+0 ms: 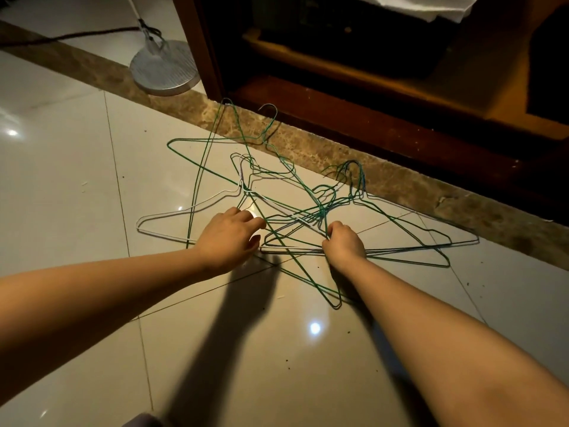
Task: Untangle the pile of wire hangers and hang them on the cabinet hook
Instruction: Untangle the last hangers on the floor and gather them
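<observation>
Warm, dim overhead light leaves small white glare spots on the glossy floor tiles (pixel 77 180) and throws long, soft-edged shadows of the forearms (pixel 92 297) toward the bottom edge. The cabinet (pixel 338 97) interior sinks into near-black with little detail. Straight lines bow toward the edges from the wide lens, and the nearest stretches of forearm look slightly soft.

right grip (pixel 343 240): fingertips hidden under curled knuckles | hangers (pixel 321 211): count unclear in the tangle | white hanger (pixel 184 208): lower bar partly behind left grip (pixel 231 238) | stand (pixel 163 69): pole cut off by top edge | cabinet (pixel 369 97): inside too dark to tell
</observation>
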The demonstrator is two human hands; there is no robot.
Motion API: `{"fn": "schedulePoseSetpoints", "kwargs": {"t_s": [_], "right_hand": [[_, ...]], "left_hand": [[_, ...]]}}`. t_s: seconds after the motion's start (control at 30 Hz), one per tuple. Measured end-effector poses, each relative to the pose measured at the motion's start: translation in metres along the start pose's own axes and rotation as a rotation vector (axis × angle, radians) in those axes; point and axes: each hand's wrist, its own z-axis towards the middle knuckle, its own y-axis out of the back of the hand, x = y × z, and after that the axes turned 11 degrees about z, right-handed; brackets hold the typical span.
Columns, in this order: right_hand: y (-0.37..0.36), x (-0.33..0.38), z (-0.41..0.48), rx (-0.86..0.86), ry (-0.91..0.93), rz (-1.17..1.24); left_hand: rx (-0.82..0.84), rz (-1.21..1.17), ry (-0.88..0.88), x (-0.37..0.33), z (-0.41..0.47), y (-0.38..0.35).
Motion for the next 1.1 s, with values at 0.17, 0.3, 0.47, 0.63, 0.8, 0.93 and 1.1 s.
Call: {"fn": "schedulePoseSetpoints", "kwargs": {"t_s": [0.17,0.3,0.47,0.63,0.8,0.93,1.1], "right_hand": [[0.012,0.0,-0.004,-0.084,0.018,0.152],[0.016,0.001,-0.004,-0.198,0.028,0.64],[0.011,0.012,-0.036,-0.1,0.185,0.969],[0.001,0.029,-0.074,-0.075,0.237,1.037],[0.002,0.048,-0.098,-0.131,0.209,1.135],[-0.006,0.06,-0.11,-0.105,0.19,1.169],[-0.025,0.077,-0.123,-0.161,0.196,1.267]], "left_hand": [[0.01,-0.119,0.077,-0.004,-0.002,0.003],[0.031,-0.229,0.119,0.004,0.001,-0.001],[-0.054,-0.486,0.232,0.009,0.004,0.015],[-0.097,-0.649,0.355,0.018,-0.004,0.016],[-0.07,-0.705,0.521,0.035,-0.007,0.004],[-0.145,-0.976,0.49,0.021,-0.004,0.024],[-0.05,-1.412,0.274,-0.012,-0.007,0.06]]}}
